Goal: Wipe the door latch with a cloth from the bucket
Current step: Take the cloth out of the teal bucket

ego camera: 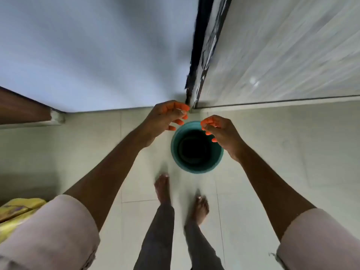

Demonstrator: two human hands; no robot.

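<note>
A teal bucket (196, 164) stands on the tiled floor just ahead of my bare feet. Its inside is dark and I cannot make out a cloth in it. My left hand (165, 117) hovers above the bucket's far left rim, fingers curled and apart, holding nothing. My right hand (220, 133) hangs over the bucket's right rim, also loosely curled and empty. The door (282, 51) rises at the right with its dark edge (202, 55) beside the wall. No latch shows in this view.
A pale blue wall (93, 55) fills the upper left. A brown wooden panel (21, 108) sits at the left edge. Something yellow (17, 213) lies on the floor at lower left. My feet (181, 193) stand on light floor tiles behind the bucket.
</note>
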